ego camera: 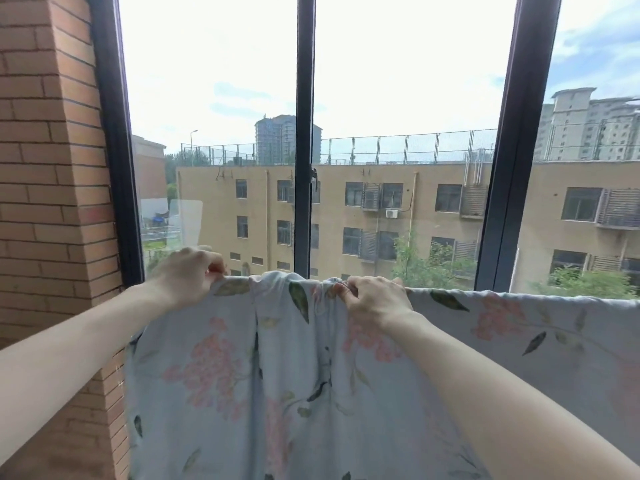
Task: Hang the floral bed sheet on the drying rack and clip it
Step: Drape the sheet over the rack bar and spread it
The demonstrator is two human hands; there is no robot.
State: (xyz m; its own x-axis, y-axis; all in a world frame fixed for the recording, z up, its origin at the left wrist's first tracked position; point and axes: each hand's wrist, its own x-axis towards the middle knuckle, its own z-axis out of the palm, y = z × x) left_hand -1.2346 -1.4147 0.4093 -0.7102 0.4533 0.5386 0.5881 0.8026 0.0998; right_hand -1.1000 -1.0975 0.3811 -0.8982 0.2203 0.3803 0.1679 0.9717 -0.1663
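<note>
The floral bed sheet (277, 375), pale blue with pink flowers and green leaves, hangs folded over a horizontal line in front of the window. The rack bar itself is hidden under the cloth. My left hand (187, 275) pinches the sheet's top edge near its left end. My right hand (374, 299) grips a bunched fold of the top edge near the middle. Between the two hands the cloth is gathered and wrinkled; to the right of my right hand it lies flat and stretched. No clip is in sight.
A brick wall (52, 202) stands close on the left, touching the sheet's left side. Dark window frames (304, 133) rise right behind the sheet, with a window handle (313, 176) on the middle post. Buildings and trees show outside.
</note>
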